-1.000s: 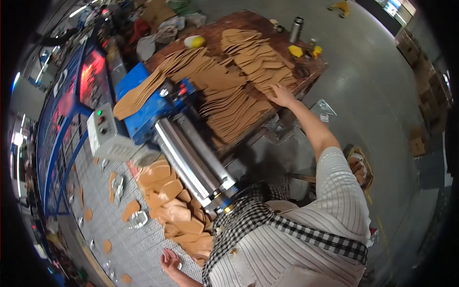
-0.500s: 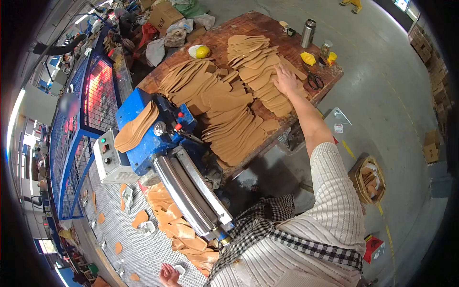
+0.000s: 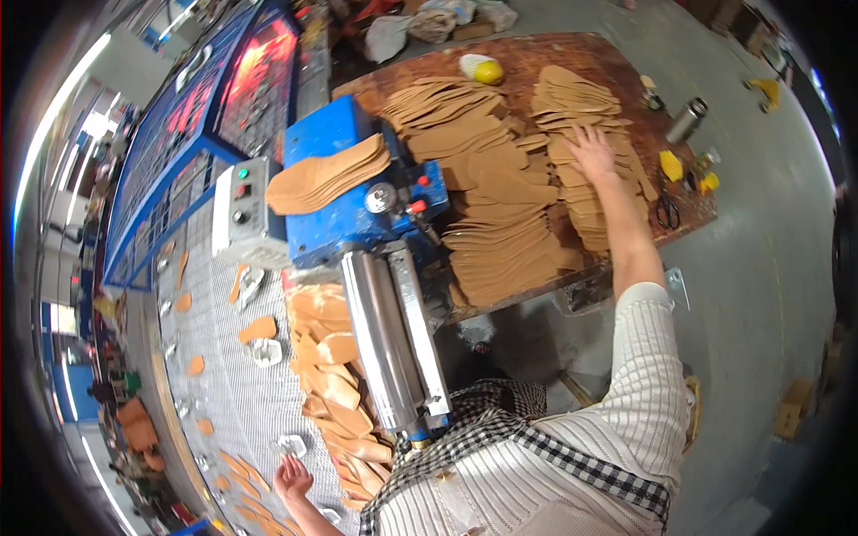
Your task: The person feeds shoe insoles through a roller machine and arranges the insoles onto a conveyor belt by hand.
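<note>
My right hand (image 3: 592, 154) lies with spread fingers on a row of overlapping tan insoles (image 3: 585, 223) on the wooden table. It is open and grips nothing. Low in the view, my left hand (image 3: 292, 478) hovers by the mesh belt with its fingers loosely bent and apart, and nothing shows in them. Beside it is a small whitish piece (image 3: 289, 445). Glossy tan pieces (image 3: 335, 384) are heaped between the belt and a blue roller machine (image 3: 326, 134). A small stack of insoles (image 3: 331, 174) rests on top of the machine.
More insoles (image 3: 500, 259) cover much of the wooden table (image 3: 572, 49). Scissors (image 3: 668, 213), a metal flask (image 3: 686, 121) and a yellow item (image 3: 670, 165) lie near its right side. The machine's steel roller (image 3: 380, 339) juts toward me. Flat pieces lie scattered on the belt (image 3: 219, 330).
The whole view has turned, so table and machine appear farther right. My right hand stays on the insole row. My left hand has come higher, beside the whitish piece on the belt.
</note>
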The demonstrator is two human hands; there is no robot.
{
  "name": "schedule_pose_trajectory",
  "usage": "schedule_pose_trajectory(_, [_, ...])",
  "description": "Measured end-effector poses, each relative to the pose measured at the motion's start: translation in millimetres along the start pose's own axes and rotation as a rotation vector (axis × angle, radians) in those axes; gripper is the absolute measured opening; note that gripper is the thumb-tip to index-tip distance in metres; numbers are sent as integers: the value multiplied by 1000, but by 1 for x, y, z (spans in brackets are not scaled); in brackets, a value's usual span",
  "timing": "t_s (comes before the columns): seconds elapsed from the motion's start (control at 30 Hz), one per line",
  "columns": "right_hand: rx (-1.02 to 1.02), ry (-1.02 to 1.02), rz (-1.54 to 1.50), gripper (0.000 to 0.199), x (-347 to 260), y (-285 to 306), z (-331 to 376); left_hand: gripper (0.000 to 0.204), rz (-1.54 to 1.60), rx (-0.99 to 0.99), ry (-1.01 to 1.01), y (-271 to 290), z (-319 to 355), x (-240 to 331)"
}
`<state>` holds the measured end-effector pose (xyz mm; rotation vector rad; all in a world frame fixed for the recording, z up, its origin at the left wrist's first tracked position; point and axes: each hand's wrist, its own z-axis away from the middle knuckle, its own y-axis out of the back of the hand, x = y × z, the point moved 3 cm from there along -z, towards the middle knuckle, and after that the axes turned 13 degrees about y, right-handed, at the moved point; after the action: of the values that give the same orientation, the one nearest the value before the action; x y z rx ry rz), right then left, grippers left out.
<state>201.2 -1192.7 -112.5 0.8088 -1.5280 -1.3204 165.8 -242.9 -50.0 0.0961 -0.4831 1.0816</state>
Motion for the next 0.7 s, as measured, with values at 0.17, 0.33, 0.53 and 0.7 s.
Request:
schedule_pose_trajectory(0.17, [328,152,126,33,23,8,5,27,20,-7,-3,4,8,-8])
schedule_pose_trajectory(0.33, [667,167,105,29,23,27,37,26,70,26,14,13,7,-10])
schedule_pose_trajectory(0.53, [-2,245,9,30,-40,4,54,25,63,-60,74,-4,-14,-9])
schedule_pose_trajectory(0.7, [357,360,21,43,-45,-18,75,25,-23,-157,29,-12,-8,-15])
